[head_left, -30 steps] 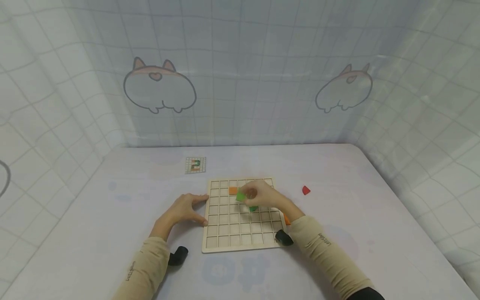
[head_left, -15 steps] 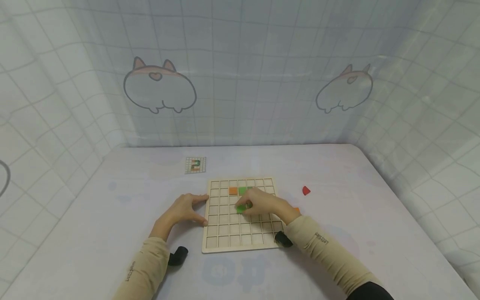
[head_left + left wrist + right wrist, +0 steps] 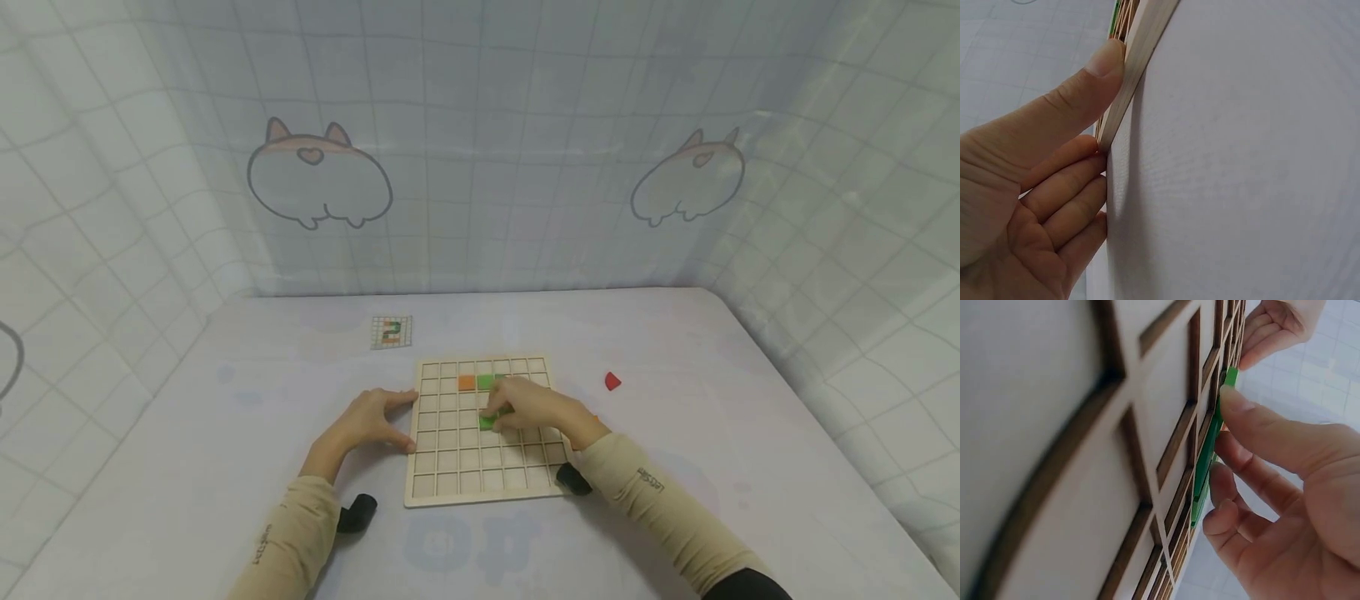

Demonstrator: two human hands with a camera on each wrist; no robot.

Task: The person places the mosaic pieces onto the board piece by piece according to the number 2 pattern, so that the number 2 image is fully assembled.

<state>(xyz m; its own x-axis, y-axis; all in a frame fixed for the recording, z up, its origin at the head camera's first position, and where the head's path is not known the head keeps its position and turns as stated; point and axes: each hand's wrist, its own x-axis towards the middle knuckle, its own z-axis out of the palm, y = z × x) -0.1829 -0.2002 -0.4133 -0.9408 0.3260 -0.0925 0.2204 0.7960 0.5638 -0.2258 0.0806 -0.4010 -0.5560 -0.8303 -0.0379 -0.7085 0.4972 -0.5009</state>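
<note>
My right hand pinches a light green tile between thumb and fingers, low over the middle of the wooden grid board. In the right wrist view the thumb lies against the green tile, and a darker green piece sits along the grid beyond the fingers. My left hand touches the board's left edge, thumb and index finger spread apart. Its thumb presses the wooden side in the left wrist view. In the top part of the board lie an orange tile and a green tile.
A small card with a coloured grid pattern lies behind the board. To the right is a red quarter-round piece. An orange piece shows partly behind the right wrist. Black wrist devices sit under both forearms.
My right hand has moved the light green tile nearer to me, then slightly right. The green tile in the top part of the board has come into view. My left hand stays put.
</note>
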